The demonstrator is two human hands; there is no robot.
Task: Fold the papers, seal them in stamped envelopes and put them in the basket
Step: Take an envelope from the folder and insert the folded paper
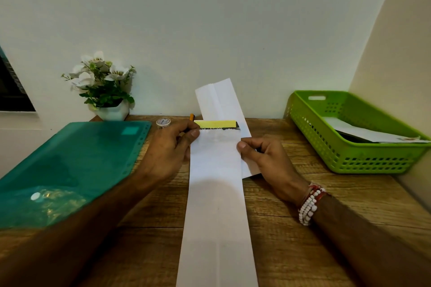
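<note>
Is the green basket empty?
No, white paper items lie inside the green basket.

The paper (217, 205) is white. The basket (363, 161) is lime green with a grid of holes. The folder (70, 165) is teal, the table (291, 240) brown wood-grain, the flowers (117, 72) white, the bracelet (309, 205) red-and-white.

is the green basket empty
Not empty: the basket holds a few white sheets, envelopes or papers, cannot tell which.

Home study corner. Wood-grain desk (279, 228) pushed into plain walls (210, 18); white flowerpot (113, 110) of white blooms, teal punched file sleeve (81, 158), tape roll (163, 123), green plastic basket (349, 161) holding envelopes (373, 134).
</note>
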